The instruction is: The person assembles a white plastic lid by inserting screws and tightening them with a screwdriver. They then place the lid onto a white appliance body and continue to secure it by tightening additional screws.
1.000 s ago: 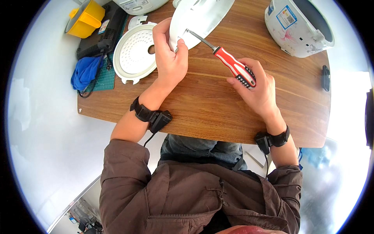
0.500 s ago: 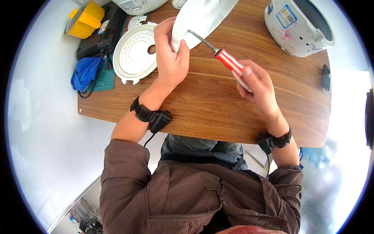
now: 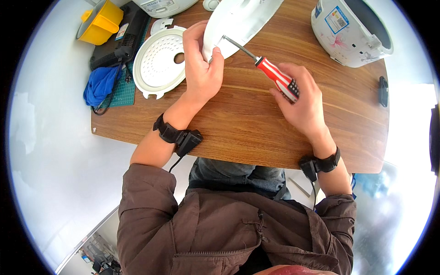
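Observation:
My left hand (image 3: 201,71) grips the near edge of a white curved plastic shell (image 3: 243,22), like a rice cooker lid cover, its thumb bent over the rim. Against the inside of that shell rests the shaft tip of a screwdriver (image 3: 271,69) with a red and white striped handle. My right hand (image 3: 303,103) holds the handle's rear, fingers along its right side and thumb at its lower left; the starred dark end shows between them. What the tip meets is too small to make out.
Left of my left hand lies a round white perforated inner lid (image 3: 156,75). A rice cooker body (image 3: 341,34) stands at the far right, near a small black object (image 3: 383,91). A yellow container (image 3: 103,25), black device (image 3: 137,23), blue cloth (image 3: 101,86) and green mat (image 3: 123,94) sit far left.
My right hand has shifted its grip on the screwdriver; the thumb moved off the handle's top to its lower left, and the handle has rotated to show stars. The shell tilted slightly.

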The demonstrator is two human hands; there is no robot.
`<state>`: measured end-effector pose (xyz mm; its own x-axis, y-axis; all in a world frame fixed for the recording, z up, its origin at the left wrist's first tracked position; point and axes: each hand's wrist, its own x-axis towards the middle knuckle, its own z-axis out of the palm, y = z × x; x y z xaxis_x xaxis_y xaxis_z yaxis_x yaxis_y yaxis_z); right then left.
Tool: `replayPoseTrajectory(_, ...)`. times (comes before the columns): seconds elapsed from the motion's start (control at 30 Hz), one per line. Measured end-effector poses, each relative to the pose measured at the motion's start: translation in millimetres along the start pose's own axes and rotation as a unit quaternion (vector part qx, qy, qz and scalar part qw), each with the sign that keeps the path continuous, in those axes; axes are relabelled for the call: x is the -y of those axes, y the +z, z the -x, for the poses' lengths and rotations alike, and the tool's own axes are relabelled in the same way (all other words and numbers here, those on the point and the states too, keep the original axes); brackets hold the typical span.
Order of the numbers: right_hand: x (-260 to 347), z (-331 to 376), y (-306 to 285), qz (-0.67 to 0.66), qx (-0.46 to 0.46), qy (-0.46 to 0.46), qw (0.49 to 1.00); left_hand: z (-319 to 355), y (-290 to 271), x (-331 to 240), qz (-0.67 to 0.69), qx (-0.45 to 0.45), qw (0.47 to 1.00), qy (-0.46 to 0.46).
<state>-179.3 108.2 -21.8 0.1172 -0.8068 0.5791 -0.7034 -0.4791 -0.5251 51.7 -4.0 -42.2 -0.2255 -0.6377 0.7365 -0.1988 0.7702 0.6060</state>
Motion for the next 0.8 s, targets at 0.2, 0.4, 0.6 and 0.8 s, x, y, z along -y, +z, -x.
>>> replayPoseTrajectory(0.2,5.0,-0.2,-13.8,-0.360,0.102,0.261,0.890,-1.5,0.1,-2.2,-0.007,0.009,1.000,0.014)
replayPoseTrajectory(0.4,9.7,2.0,-13.0,-0.608,0.145,0.412,0.663,-0.5,0.1,0.8,0.012,0.007,1.000,0.005)
replayPoseTrajectory(0.6,10.9,5.2,5.7,-0.208,0.060,0.160,0.963,-2.6,1.3,-3.2,0.005,0.013,1.000,0.026)
replayPoseTrajectory(0.8,16.0,6.4,-1.7,-0.059,0.091,0.106,0.988,-4.9,1.0,-2.2,-0.017,0.029,0.998,0.053)
